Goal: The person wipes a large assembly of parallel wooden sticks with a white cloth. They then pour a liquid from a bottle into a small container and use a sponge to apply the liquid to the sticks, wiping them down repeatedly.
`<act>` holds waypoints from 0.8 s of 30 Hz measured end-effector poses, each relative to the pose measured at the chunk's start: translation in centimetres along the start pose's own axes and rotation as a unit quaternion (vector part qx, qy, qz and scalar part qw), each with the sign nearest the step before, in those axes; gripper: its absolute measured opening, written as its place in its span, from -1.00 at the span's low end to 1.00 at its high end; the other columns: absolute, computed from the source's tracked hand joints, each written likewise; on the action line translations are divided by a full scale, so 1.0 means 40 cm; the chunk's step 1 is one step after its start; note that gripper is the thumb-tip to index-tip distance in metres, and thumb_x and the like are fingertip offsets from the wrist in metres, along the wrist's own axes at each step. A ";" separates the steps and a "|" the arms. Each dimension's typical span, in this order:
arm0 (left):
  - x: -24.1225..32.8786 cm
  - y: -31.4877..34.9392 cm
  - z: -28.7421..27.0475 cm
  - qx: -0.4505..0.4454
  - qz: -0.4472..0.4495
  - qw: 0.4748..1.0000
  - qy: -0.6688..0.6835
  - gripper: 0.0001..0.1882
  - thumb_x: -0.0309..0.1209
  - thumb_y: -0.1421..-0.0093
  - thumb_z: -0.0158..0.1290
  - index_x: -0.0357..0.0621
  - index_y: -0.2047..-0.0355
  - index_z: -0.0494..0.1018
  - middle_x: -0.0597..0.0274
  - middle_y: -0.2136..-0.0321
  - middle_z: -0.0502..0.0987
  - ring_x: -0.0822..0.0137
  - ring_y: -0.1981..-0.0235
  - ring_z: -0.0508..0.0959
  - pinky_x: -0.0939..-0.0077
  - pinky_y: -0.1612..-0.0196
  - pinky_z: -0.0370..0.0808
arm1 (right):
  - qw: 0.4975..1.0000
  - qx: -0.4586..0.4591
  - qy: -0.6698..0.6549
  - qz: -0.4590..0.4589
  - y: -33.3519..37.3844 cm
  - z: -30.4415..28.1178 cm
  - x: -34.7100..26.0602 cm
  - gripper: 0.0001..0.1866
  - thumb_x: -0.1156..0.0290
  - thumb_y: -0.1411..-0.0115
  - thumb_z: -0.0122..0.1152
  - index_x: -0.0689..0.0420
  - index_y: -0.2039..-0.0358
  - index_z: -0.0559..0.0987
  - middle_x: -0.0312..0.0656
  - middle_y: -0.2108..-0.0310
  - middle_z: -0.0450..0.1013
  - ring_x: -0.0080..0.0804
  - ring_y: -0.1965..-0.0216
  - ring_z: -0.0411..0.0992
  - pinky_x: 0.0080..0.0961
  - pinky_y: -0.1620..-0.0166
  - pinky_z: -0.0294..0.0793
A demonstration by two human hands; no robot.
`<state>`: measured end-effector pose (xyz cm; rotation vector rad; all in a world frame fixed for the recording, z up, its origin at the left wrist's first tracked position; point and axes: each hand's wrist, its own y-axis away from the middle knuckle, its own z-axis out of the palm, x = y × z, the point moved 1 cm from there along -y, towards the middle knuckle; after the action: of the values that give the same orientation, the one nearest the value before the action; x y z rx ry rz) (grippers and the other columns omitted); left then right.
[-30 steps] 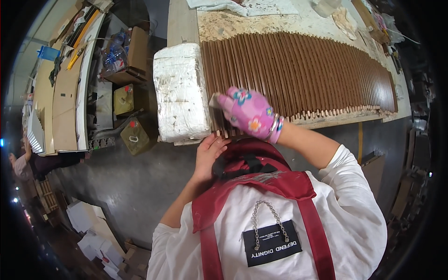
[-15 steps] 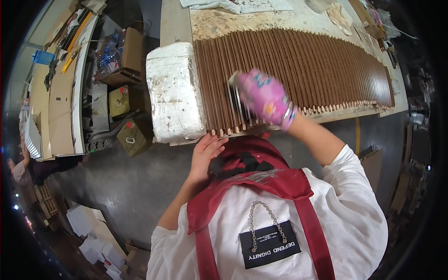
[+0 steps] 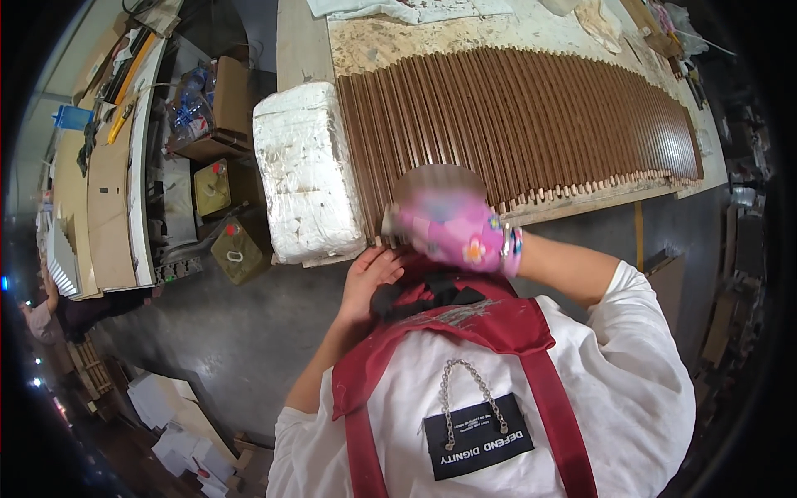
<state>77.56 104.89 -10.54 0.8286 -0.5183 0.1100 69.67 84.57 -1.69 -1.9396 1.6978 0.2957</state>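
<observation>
1. Right grip, in a pink floral glove, is showing motion blur; its fingers are bending around a small pale pad, apparently holding it. Cannot tell how tightly.
2. Left grip, bare, is resting half-open beside the near slat ends, visibly holding nothing. Whether the fingertips are touching wood: cannot tell.
3. Brown slats are lying side by side in a long row across the desk; the right grip is covering near ends toward the row's left. Pale end pegs are projecting on the near side.
4. Done, by judgement: the laying-out is looking complete, and brown is covering the visible faces along the row.
5. Under way, by judgement: pad work at the left part. How many slats are awaiting it: cannot tell. Rightmost slats are shining more, possibly only from the light.
6. A white wrapped block is standing against the row's left end.
7. Outward: a whitish cloth is lying at the far side; yellowish jerrycans are standing left of the desk.
</observation>
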 end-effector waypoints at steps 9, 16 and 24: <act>-0.010 -0.016 -0.011 0.000 -0.012 1.000 0.013 -0.80 -0.46 -0.30 0.02 -0.16 0.08 0.39 0.06 0.03 0.52 0.29 0.05 0.56 0.51 0.08 0.54 | 0.996 -0.041 0.056 0.051 -0.026 0.006 0.019 -0.63 0.38 -0.05 0.19 0.09 0.08 0.50 -0.15 0.37 0.41 -0.23 0.35 0.45 -0.36 0.35 0.48; -0.013 -0.011 0.020 0.067 0.055 0.991 -0.101 -0.69 -0.39 -0.32 0.01 -0.24 -0.02 0.34 0.10 0.10 0.55 0.33 0.14 0.59 0.59 0.15 0.49 | 0.990 0.043 -0.053 0.127 -0.112 -0.147 0.189 -0.61 0.44 -0.14 0.17 0.09 -0.02 0.42 -0.15 0.25 0.46 -0.17 0.25 0.50 -0.26 0.24 0.53; -0.070 -0.024 0.040 0.196 0.170 0.958 -0.122 -0.57 -0.31 -0.34 -0.02 -0.42 -0.06 0.29 0.10 0.27 0.58 0.34 0.23 0.61 0.57 0.19 0.47 | 0.934 -0.047 0.165 -0.313 -0.243 -0.090 0.213 -0.59 0.38 -0.08 0.17 0.03 0.01 0.46 -0.23 0.11 0.47 -0.37 0.13 0.51 -0.45 0.17 0.55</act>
<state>74.78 103.36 -11.63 1.1429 -0.8891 0.4421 79.97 76.03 -0.51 -2.5893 1.1571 -0.2051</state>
